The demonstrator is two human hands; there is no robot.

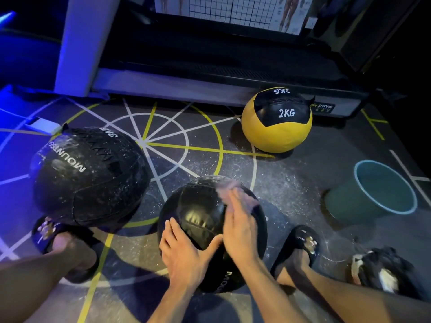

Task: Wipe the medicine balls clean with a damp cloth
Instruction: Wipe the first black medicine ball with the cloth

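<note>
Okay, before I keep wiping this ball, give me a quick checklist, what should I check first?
1. Left hand steadying the near black ball: ok.
2. Right hand pressing the cloth flat on it: ok.
3. Cloth damp enough: cannot tell.
4. Water in bucket for rinsing: cannot tell, too dim.
5. Large black ball clean: not ok, white specks show.
6. Yellow 2KG ball clean: cannot tell.

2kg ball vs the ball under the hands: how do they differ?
The 2kg ball is yellow and black; the near ball is all black. The 2kg ball sits untouched by the treadmill; the near ball has the left hand and right hand on it. Both rest on the floor.
</note>
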